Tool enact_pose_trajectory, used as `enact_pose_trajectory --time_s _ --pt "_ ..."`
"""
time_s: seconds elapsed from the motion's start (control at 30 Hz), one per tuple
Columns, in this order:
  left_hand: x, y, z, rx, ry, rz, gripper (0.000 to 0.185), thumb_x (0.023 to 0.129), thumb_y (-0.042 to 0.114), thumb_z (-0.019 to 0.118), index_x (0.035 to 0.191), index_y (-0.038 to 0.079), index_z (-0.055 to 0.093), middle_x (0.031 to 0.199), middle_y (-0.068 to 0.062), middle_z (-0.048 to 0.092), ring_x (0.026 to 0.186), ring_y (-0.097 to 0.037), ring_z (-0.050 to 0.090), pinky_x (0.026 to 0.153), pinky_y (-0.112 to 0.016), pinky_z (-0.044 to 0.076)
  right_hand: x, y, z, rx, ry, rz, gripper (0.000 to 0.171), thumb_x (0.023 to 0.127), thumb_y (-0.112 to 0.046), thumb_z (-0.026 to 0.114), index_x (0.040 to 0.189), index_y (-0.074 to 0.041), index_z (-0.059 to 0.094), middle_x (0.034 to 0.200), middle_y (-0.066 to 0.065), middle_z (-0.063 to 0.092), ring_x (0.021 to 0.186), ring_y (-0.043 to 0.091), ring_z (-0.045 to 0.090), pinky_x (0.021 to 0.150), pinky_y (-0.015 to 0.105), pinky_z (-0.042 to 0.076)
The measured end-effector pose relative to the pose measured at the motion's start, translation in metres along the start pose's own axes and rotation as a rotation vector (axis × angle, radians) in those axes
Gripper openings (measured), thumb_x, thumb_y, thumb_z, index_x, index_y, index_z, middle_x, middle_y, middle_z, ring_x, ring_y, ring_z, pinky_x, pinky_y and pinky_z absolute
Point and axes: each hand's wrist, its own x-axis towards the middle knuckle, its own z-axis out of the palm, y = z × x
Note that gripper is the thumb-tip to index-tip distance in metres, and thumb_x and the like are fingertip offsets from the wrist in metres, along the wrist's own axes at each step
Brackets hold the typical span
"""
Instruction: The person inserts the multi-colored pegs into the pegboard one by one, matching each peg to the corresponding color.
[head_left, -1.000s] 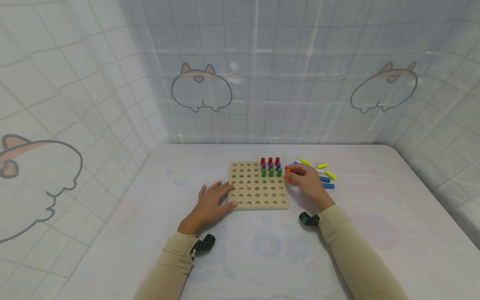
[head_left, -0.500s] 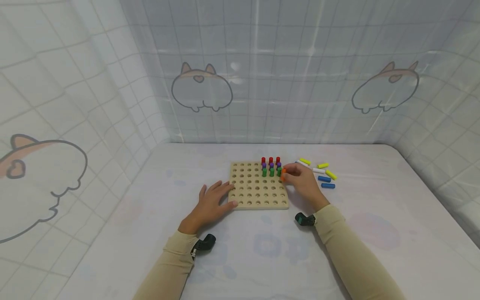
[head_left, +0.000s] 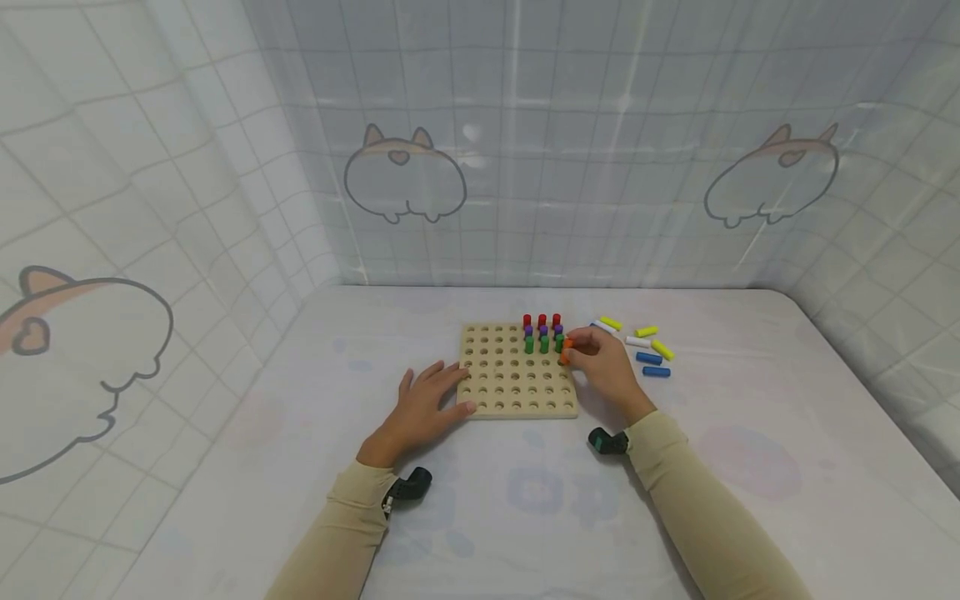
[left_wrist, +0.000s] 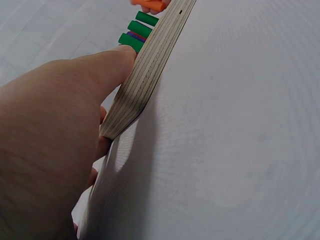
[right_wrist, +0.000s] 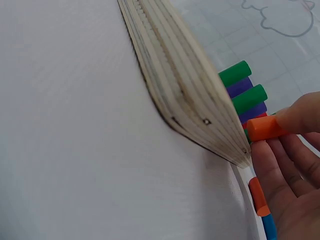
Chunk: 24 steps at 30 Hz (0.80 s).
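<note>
A square wooden pegboard [head_left: 514, 390] with rows of holes lies on the table. At its far right stand three red pegs [head_left: 542, 320], three purple pegs [head_left: 543, 331] and three green pegs [head_left: 544, 344]. My right hand [head_left: 611, 367] pinches an orange peg [right_wrist: 262, 128] between thumb and fingers, over the board's right edge beside the nearest green peg. A second orange peg [right_wrist: 259, 196] shows lower down by the palm in the right wrist view. With its fingers spread, my left hand [head_left: 423, 408] rests along the board's left edge, thumb at the near left corner.
To the right of the board lie loose pegs: several yellow pegs [head_left: 662, 349], white pegs [head_left: 637, 342] and blue pegs [head_left: 656, 372]. A patterned tile-print curtain [head_left: 585, 208] rises behind the white-covered table [head_left: 517, 517] and at both sides.
My right hand has carried the orange peg left, from beside the board to over its right edge, and the peg now leans slightly. The left hand stays in place.
</note>
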Motion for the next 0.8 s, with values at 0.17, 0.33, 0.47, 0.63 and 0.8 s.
enact_pose_trajectory --time_s 0.17,0.33,0.47,0.63,0.8 --pt "0.0008 -0.0009 0.0004 0.000 0.000 -0.004 0.068 0.096 0.053 0.059 0.153 0.019 0.045 0.158 -0.004 0.039 0.149 -0.031 0.023 0.114 -0.068 0.000 0.0014 0.0023 0.0013 -0.022 -0.002 -0.012 0.026 0.096 -0.010 0.068 0.122 -0.008 0.063 0.117 0.009 0.065 0.108 0.026 0.063 0.097 0.042 0.051" --pt "0.0019 -0.0021 0.0022 0.001 -0.001 0.002 0.068 0.096 0.054 0.058 0.153 0.019 0.044 0.158 -0.004 0.039 0.149 -0.031 0.023 0.114 -0.068 0.000 0.0022 0.0038 0.0018 -0.041 0.002 -0.008 0.026 0.096 -0.012 0.069 0.121 -0.010 0.064 0.116 0.007 0.065 0.108 0.026 0.062 0.098 0.043 0.051" --pt "0.0022 -0.0024 0.0034 0.011 0.000 0.004 0.068 0.096 0.055 0.058 0.153 0.020 0.044 0.158 -0.004 0.039 0.149 -0.030 0.024 0.114 -0.068 0.001 0.0013 0.0032 0.0022 -0.066 0.009 -0.011 0.026 0.096 -0.013 0.069 0.121 -0.011 0.064 0.116 0.006 0.065 0.109 0.026 0.061 0.099 0.043 0.050" --pt "0.0023 -0.0027 0.0035 0.013 0.006 0.014 0.068 0.096 0.054 0.058 0.153 0.019 0.045 0.158 -0.005 0.040 0.149 -0.032 0.024 0.114 -0.069 0.001 -0.0004 0.0026 0.0024 -0.074 0.014 -0.028 0.026 0.096 -0.013 0.069 0.121 -0.010 0.064 0.115 0.007 0.064 0.108 0.026 0.061 0.098 0.044 0.050" --pt "0.0017 -0.0041 0.0047 0.021 0.008 0.013 0.068 0.096 0.054 0.058 0.153 0.019 0.045 0.158 -0.005 0.040 0.149 -0.032 0.024 0.113 -0.070 0.001 -0.0006 0.0027 0.0041 -0.075 0.010 -0.047 0.026 0.095 -0.013 0.069 0.120 -0.009 0.064 0.113 0.007 0.064 0.106 0.026 0.061 0.097 0.044 0.050"
